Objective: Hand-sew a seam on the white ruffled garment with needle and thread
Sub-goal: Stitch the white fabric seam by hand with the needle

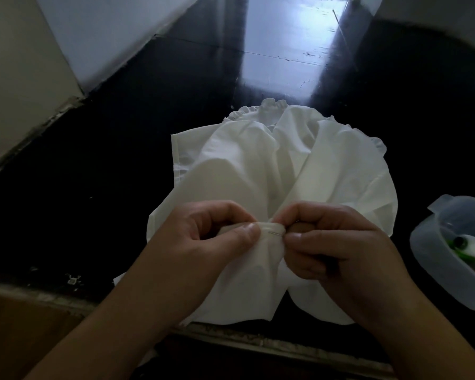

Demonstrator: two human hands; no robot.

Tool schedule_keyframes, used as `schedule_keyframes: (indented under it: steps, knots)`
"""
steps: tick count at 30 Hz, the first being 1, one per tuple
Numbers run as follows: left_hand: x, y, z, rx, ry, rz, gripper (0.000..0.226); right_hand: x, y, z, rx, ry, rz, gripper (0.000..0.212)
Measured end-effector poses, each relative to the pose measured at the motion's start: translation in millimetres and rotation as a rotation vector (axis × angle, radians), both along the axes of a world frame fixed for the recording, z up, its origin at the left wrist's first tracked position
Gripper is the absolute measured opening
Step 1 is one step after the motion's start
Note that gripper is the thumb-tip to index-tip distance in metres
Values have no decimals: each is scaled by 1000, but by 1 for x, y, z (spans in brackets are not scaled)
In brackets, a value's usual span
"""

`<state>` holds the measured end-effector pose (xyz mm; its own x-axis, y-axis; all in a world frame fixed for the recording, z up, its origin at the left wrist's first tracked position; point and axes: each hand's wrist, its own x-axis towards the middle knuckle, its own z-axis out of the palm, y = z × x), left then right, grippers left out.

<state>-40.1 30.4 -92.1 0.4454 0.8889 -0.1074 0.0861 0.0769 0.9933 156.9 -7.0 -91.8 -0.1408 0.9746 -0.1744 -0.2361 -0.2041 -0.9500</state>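
Note:
The white ruffled garment (285,165) lies bunched on a dark counter, its frilled edge at the far side. My left hand (203,239) pinches a folded edge of the fabric between thumb and fingers. My right hand (332,242) pinches a thin needle (277,233) that lies across that fold, its tip pointing toward my left thumb. The two hands almost touch over the fold. I cannot make out the thread.
A translucent plastic container (447,259) with a green and white item inside stands at the right edge. The dark glossy counter (121,174) stretches ahead, with a pale wall (25,78) on the left. The counter's worn front edge (258,341) runs below my wrists.

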Motion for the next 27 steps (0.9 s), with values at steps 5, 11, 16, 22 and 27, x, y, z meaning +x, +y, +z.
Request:
schedule_keyframes:
  steps: [5,11,16,22,27]
  knots:
    - [0,-1,0,-99,-74,-16,17,1,1,0,-16,65,24,28]
    - [1,-1,0,-181,-141,-45,15,3,1,-2,-24,102,47,21]
    - [2,-1,2,-271,-200,-51,12,4,1,-4,-21,134,63,19]
    - [-1,2,3,-335,-212,-91,11,7,1,-6,-4,194,115,24]
    - [-2,4,2,-354,-190,-119,13,6,2,-9,-2,218,119,20]
